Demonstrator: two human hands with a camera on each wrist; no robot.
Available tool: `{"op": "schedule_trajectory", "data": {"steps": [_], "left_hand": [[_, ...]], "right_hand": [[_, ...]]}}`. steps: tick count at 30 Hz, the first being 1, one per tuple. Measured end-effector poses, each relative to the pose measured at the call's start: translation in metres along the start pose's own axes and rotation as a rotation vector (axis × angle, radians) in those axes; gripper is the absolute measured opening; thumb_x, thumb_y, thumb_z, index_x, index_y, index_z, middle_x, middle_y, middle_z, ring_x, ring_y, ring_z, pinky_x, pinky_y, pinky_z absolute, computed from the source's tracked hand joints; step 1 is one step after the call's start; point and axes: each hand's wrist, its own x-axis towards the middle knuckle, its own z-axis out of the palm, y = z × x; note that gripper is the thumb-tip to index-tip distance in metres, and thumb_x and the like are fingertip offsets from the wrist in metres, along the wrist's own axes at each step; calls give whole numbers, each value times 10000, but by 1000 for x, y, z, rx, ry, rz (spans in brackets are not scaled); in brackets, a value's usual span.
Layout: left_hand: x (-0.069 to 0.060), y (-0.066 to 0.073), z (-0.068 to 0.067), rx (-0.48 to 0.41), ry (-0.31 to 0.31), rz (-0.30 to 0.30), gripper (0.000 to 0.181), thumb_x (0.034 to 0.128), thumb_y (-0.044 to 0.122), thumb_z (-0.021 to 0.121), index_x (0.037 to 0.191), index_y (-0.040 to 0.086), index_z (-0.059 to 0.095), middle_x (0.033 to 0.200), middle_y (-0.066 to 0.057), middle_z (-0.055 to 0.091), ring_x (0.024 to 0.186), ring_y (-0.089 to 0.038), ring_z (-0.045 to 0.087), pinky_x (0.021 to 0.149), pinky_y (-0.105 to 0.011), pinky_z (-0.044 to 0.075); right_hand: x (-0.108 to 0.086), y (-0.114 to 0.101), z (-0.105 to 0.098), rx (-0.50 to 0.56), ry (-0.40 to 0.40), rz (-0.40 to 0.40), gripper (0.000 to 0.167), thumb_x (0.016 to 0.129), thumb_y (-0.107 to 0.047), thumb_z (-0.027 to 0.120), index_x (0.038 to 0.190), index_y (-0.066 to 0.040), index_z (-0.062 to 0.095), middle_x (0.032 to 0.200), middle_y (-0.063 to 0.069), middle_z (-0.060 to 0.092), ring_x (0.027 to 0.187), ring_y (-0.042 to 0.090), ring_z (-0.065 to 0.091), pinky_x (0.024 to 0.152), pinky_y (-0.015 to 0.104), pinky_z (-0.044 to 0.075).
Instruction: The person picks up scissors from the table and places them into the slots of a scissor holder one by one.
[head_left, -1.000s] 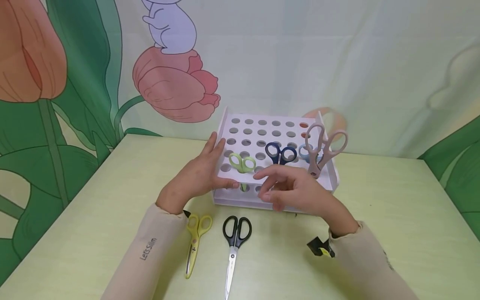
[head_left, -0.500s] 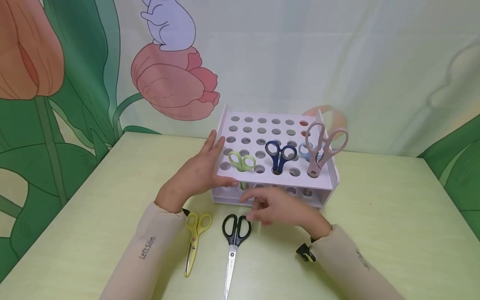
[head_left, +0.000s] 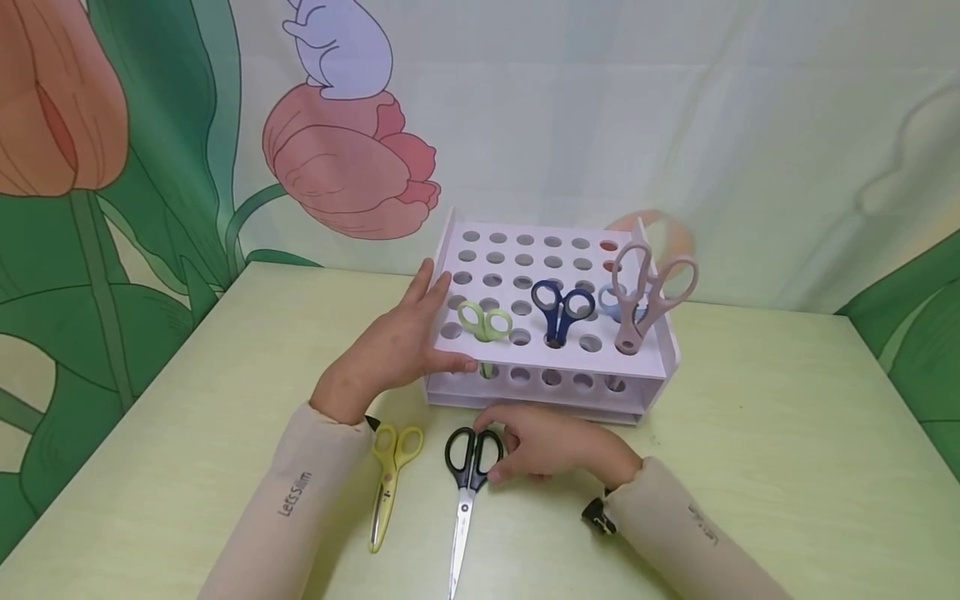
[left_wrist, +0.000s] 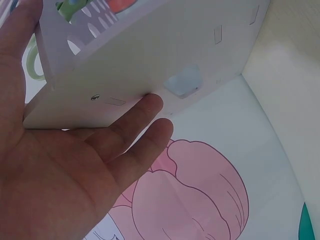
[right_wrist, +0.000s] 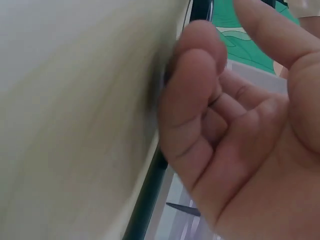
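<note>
Right grip (head_left: 547, 437) at black scissors (head_left: 465, 505), contact unclear; blades (head_left: 459, 543) cropped.

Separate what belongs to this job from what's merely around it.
In the job, likely:
black scissors, by the right hand
white rack, touched by the left hand
green scissors, navy scissors, light-blue scissors, pink scissors, in it
yellow scissors, loose

Merely around:
table
printed backdrop

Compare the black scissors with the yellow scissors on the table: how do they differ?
The black scissors have bare silver blades; the yellow scissors have mostly yellow ones.
The black scissors look longer than the yellow scissors.
The right hand is at the black scissors' handle; no hand is at the yellow scissors.
Both lie on the table, blades pointing toward the person.
</note>
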Motion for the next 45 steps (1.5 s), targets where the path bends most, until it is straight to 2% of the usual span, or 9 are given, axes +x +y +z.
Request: {"op": "schedule_trajectory", "data": {"steps": [3, 9, 14, 19, 25, 29, 35, 40, 45], "left_hand": [[1, 1, -1, 1, -1, 0, 1228, 769, 489, 867, 1626, 75, 92, 1681, -87, -122, 1424, -348, 371, 1053, -426, 434], [1, 2, -2, 7, -3, 2, 1225, 774, 488, 865, 1624, 65, 90, 1679, -93, -127, 1450, -340, 330, 1082, -429, 404], [1, 1, -1, 4, -2, -1, 1225, 770, 480, 870, 1622, 60, 97, 1679, -104, -117, 1467, -341, 294, 1096, -435, 388], [1, 0, 0, -7, -3, -6, 1218, 777, 475, 868, 1625, 74, 93, 1680, -95, -119, 1474, -342, 279, 1110, -450, 368], [0, -1, 0, -16, -1, 4, 1207, 781, 481, 862, 1625, 75, 102, 1680, -96, -112, 1473, -343, 280, 1113, -454, 363], [0, -1, 0, -9, 2, 10, 1210, 778, 488, 862, 1623, 65, 105, 1679, -106, -109, 1472, -345, 282, 1110, -452, 367], [0, 0, -1, -2, 7, 14, 1213, 774, 480, 867, 1622, 60, 109, 1679, -112, -107, 1456, -351, 313, 1085, -455, 397], [-1, -1, -1, -4, 9, 20, 1214, 769, 480, 871, 1622, 61, 116, 1680, -112, -101, 1453, -347, 319, 1076, -451, 406], [0, -1, 0, 1, 15, 26, 1213, 767, 485, 870, 1622, 60, 121, 1681, -118, -93, 1438, -352, 345, 1061, -447, 420]], "right_hand": [[0, -1, 3, -56, 12, 11, 585, 810, -163, 861, 1303, -77, 558, 606, -9, 564, 460, 121, 516, 499, 290, 440], [1, -5, 12, -274, 88, 28, 626, 753, -285, 902, 1238, -146, 533, 912, -19, 634, 802, 136, 569, 769, 346, 483], [0, -9, 16, -355, 103, 59, 585, 739, -362, 909, 1140, -177, 524, 869, -49, 620, 796, 136, 571, 737, 337, 470], [0, -9, 14, -346, 91, 24, 538, 730, -375, 912, 1060, -182, 533, 838, -73, 575, 784, 126, 540, 722, 309, 460], [-2, -2, 5, -232, 96, -85, 507, 733, -350, 907, 1036, -197, 530, 755, -71, 533, 679, 93, 507, 632, 290, 463], [-4, -5, -3, -99, 74, -108, 497, 776, -319, 895, 1063, -198, 508, 658, -55, 593, 542, 113, 575, 531, 285, 485], [-7, -12, -7, 183, 45, -82, 475, 837, -160, 849, 1150, -136, 493, 620, 40, 631, 494, 229, 640, 499, 371, 553], [-8, -20, -7, 433, 37, -161, 333, 931, -16, 706, 1187, -25, 494, 669, 141, 640, 523, 295, 663, 525, 525, 564], [-12, -25, -10, 427, 101, -252, 199, 1017, -51, 595, 1206, -25, 536, 676, 139, 644, 519, 331, 658, 510, 591, 531]]}}
